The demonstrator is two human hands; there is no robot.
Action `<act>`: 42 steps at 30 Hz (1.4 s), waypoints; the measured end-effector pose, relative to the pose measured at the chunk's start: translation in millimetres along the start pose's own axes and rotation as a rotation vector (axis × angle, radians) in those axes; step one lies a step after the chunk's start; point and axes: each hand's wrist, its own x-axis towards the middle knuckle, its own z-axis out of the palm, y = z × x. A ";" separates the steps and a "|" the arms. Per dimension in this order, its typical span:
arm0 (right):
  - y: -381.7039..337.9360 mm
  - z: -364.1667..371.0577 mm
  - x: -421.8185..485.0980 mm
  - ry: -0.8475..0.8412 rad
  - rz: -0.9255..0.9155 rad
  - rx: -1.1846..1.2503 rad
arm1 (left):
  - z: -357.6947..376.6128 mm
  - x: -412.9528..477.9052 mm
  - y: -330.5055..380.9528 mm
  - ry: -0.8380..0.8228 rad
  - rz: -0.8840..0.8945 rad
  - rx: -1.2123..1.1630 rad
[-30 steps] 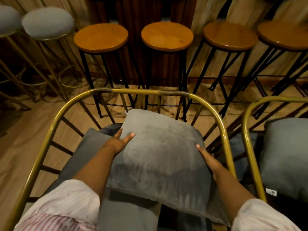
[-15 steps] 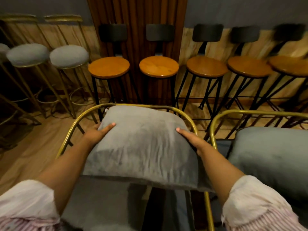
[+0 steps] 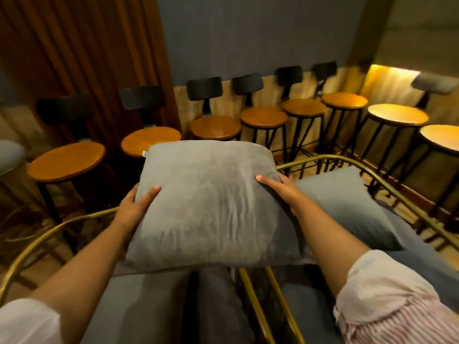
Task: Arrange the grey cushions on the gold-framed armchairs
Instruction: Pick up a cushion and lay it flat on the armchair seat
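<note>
Head view: grey cushion [image 3: 211, 207] raised at centre above left armchair [image 3: 49, 230], pinched by left hand [image 3: 135, 207] at 9 o'clock, right hand [image 3: 282, 191] at 3 o'clock. Soft, light, likely floppy; best held by opposite edges.

Held grey cushion [image 3: 211, 202] covers the back rail of the left armchair [image 3: 49, 234] and most of its seat. Fingers of the left hand [image 3: 135, 209] sit behind the cushion's edge; only the thumb shows. Same for the right hand [image 3: 280, 192]. Second cushion [image 3: 347, 207] partly hidden by the right forearm. Right armchair [image 3: 397, 194] cut off at the right edge. Grey stool [image 3: 10, 155] cut by the left edge. Stool backs [image 3: 290, 73] along the wall blurred. Both sleeves run out of the bottom edge.
</note>
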 end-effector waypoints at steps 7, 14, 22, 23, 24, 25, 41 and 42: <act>-0.3 -165.0 29.9 0.184 -0.019 0.003 | 176.4 27.3 20.3 -0.207 0.019 -0.042; -34.5 -324.3 86.5 0.302 -0.021 -0.155 | 353.2 41.5 53.5 -0.269 0.035 -0.133; 21.9 -371.9 144.3 0.201 0.185 -0.739 | 493.8 26.8 36.9 -0.501 -0.121 0.500; 40.3 -364.4 147.6 0.156 0.225 -0.877 | 510.7 18.0 30.5 -0.576 -0.072 0.637; 60.3 -359.7 150.8 0.141 0.248 -0.966 | 524.5 11.0 23.6 -0.618 -0.026 0.746; 77.9 -357.5 152.6 0.155 0.245 -0.996 | 534.5 7.7 16.1 -0.631 0.004 0.818; 95.9 -344.7 159.9 0.285 0.108 -1.030 | 535.9 23.0 3.0 -0.600 0.043 0.938; 91.7 -341.3 157.8 0.313 0.076 -1.044 | 531.3 21.6 6.7 -0.569 0.084 0.922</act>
